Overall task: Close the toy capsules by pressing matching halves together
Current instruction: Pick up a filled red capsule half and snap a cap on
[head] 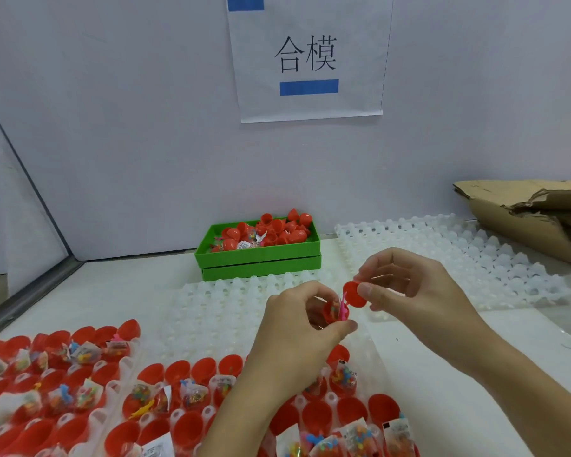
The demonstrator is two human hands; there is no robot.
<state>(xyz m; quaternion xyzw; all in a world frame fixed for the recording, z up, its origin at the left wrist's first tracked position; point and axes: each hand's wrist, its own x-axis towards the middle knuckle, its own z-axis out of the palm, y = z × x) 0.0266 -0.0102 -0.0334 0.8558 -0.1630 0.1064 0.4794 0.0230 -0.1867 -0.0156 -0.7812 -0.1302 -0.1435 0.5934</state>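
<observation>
- Left hand [297, 319] grips the filled capsule half [332, 311], mouth facing right to take its cap.
- Right hand [409, 288] pinches the empty red cap [353, 293], just beside it.
- Near trays [119, 367] hold open halves; the far green bin [257, 255] holds capsules.

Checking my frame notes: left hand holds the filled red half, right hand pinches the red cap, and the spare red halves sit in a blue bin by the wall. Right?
Not quite. The head view shows the bin is green, not blue. The rest holds: left hand holds the filled red half, right hand pinches the red cap.
</observation>
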